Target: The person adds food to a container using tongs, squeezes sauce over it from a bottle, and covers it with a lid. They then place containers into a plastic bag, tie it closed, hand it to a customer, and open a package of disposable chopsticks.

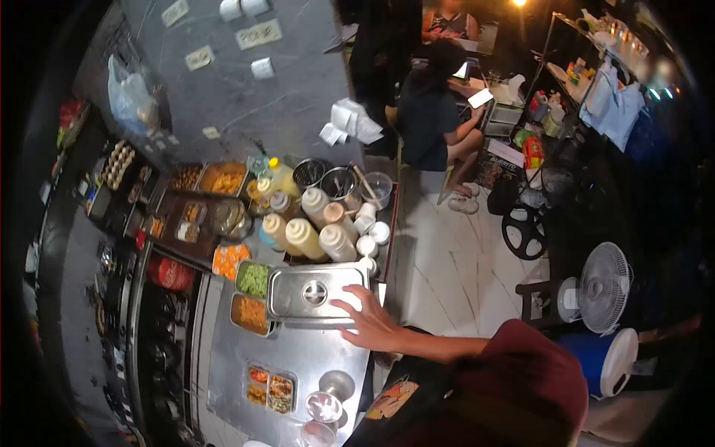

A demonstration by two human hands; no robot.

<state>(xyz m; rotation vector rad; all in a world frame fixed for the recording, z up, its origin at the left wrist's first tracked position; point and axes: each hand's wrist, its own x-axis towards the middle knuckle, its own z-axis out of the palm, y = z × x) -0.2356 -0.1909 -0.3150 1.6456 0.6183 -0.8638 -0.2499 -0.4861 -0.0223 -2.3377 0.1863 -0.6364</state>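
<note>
My right hand [366, 322] reaches in from the right, fingers spread, over the right end of a stainless steel pan lid [287, 299]. Whether the fingertips touch the lid, I cannot tell. Left of the lid are a steel pan of chopped greens [253, 279] and a pan of orange-brown food [251, 313]. Lower on the steel counter [305, 357] sits a divided tray of food [270, 389], with clear round containers [323, 407] to its right. My left hand is out of sight.
Several squeeze bottles [305, 237] crowd behind the lid, beside cups and black containers [339, 182]. A labelled grey wall [253, 89] stands behind. A person [432, 112] sits holding a lit phone [480, 97]. At right are a fan [603, 288] and a blue cooler [592, 357].
</note>
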